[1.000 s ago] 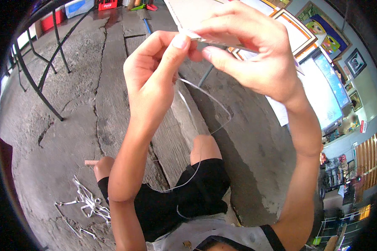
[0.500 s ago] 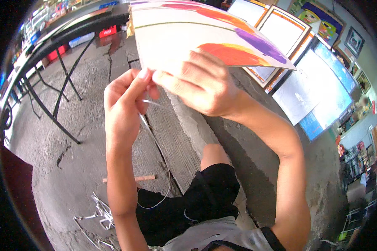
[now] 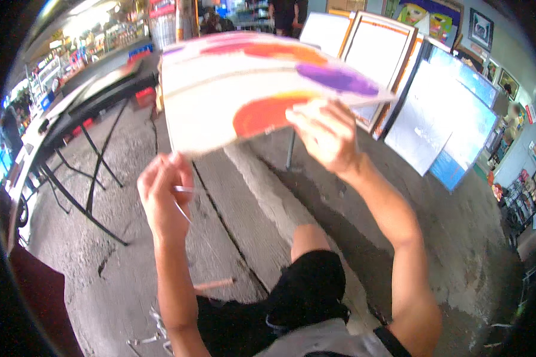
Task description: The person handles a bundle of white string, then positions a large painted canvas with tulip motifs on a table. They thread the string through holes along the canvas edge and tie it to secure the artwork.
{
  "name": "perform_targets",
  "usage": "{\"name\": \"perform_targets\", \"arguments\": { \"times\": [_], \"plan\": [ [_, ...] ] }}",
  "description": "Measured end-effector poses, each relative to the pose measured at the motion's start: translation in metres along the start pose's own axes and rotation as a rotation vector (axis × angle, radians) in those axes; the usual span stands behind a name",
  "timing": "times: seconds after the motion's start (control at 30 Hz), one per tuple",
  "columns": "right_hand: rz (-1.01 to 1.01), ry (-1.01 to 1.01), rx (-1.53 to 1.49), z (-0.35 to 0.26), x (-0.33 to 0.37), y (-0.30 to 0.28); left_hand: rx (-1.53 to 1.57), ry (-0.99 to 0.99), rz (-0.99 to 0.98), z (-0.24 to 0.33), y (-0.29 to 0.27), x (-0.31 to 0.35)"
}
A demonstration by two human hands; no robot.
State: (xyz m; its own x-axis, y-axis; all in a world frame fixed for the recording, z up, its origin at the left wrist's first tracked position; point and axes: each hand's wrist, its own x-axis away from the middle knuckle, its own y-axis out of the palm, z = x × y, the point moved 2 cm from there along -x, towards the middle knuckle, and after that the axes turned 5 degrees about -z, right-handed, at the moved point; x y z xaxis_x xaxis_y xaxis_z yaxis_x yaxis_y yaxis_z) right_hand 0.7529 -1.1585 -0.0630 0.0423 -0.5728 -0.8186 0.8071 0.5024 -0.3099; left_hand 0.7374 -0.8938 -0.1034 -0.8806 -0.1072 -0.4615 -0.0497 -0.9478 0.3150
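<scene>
In front of me a white canvas (image 3: pixel 205 122) painted with orange, red and purple shapes lies nearly flat, somewhat blurred. At its near left corner is my left hand (image 3: pixel 168 193), its fingers closed. A thin white cord (image 3: pixel 183 212) hangs from that hand, its lower course blurred. My right hand (image 3: pixel 329 135) is farther right, at the canvas's near edge by the orange shape. Its thumb and fingers are pinched together; whether they grip the edge or a fine strand is too blurred to tell.
A wooden stick (image 3: pixel 215 284) and a tangle of white cord (image 3: pixel 155 336) lie on the concrete floor (image 3: pixel 119 256) by my left forearm. To the left stands a black-legged folding table (image 3: pixel 95 160). Framed pictures (image 3: pixel 380 44) and blue-white panels (image 3: pixel 458 143) lean at the right.
My hands have parted: the right moved right along the canvas's near edge, the left slightly down and left. The view has tilted up, showing more of the background.
</scene>
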Motion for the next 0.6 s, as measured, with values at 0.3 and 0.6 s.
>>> {"name": "perform_targets", "arguments": {
  "times": [0.3,0.6],
  "plan": [
    [0.009,0.005,-0.023,0.004,0.0,0.009,0.039,-0.2,-0.043,0.004,-0.001,-0.005],
    [-0.059,0.083,0.067,0.027,0.007,0.004,0.11,-0.158,-0.048,-0.002,0.0,-0.009]
  ]
}}
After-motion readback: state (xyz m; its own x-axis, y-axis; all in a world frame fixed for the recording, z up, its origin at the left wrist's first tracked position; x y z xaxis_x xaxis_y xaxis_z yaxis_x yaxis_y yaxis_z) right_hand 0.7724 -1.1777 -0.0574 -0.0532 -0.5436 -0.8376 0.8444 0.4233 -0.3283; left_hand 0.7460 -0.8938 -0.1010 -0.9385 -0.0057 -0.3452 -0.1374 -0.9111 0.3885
